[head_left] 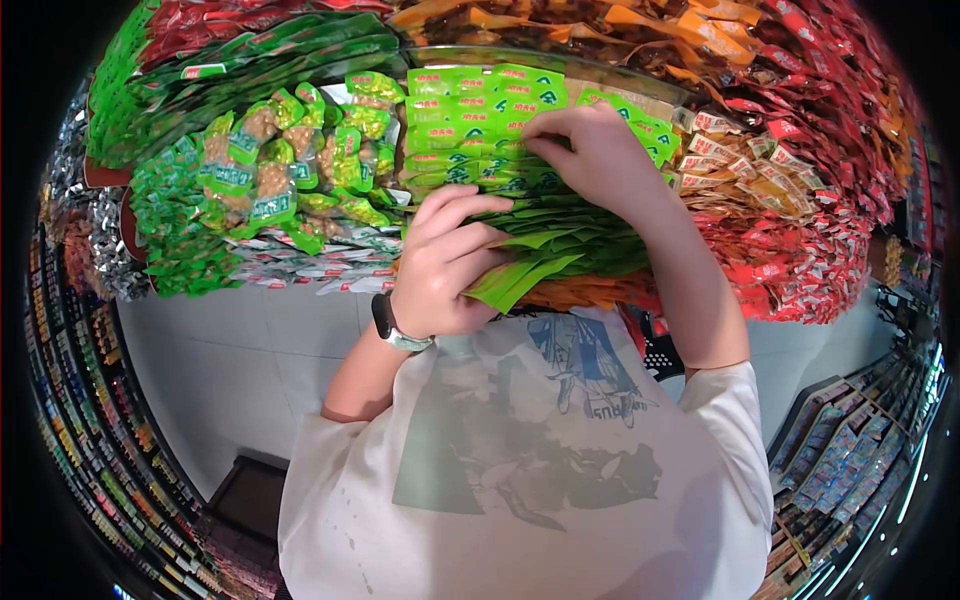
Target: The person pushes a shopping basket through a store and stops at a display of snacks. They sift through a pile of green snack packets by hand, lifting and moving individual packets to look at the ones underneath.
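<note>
Bright green snack packets [445, 105] with red and white print lie in neat overlapping rows at the middle of the display. My right hand [585, 150] reaches over them from the right, thumb and fingers bent together at the edge of a packet in the upper rows. Lower down, my left hand [450, 262] is curled against the front of the stack. Its fingers lie over the packet edges, beside a bright green packet [525, 280] that sticks out toward me. A dark watch [382, 316] is on the left wrist. My palms are hidden.
Clear-and-green bags of brown snacks [272, 180] are piled on the left. Small orange-brown packets [750, 165] and red packets [800, 265] fill the right. Dark green packets [300, 55] lie behind. Stocked shelves [100, 430] curve along the far left, above grey floor tiles [230, 350].
</note>
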A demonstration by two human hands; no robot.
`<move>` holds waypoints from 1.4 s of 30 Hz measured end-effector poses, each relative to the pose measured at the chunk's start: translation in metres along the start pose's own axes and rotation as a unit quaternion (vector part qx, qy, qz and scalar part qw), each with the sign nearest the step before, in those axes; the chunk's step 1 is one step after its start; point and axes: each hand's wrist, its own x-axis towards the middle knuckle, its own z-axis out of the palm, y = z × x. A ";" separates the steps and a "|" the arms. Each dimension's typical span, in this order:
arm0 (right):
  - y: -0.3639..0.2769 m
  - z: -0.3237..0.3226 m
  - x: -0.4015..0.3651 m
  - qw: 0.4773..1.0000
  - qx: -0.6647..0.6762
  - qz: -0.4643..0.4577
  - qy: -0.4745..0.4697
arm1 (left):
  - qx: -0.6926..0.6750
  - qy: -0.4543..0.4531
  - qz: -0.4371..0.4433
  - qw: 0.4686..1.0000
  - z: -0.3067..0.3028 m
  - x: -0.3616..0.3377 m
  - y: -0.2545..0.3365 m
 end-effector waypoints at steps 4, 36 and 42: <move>0.001 -0.003 -0.001 0.998 0.036 0.033 -0.036 | -0.080 0.012 -0.051 0.995 0.004 -0.013 0.009; 0.006 -0.052 -0.056 0.974 0.190 0.008 0.125 | 0.145 -0.022 -0.107 0.983 0.018 0.013 0.018; 0.001 -0.041 -0.052 0.970 0.191 -0.036 0.144 | 0.148 -0.006 -0.092 0.985 0.018 -0.004 0.024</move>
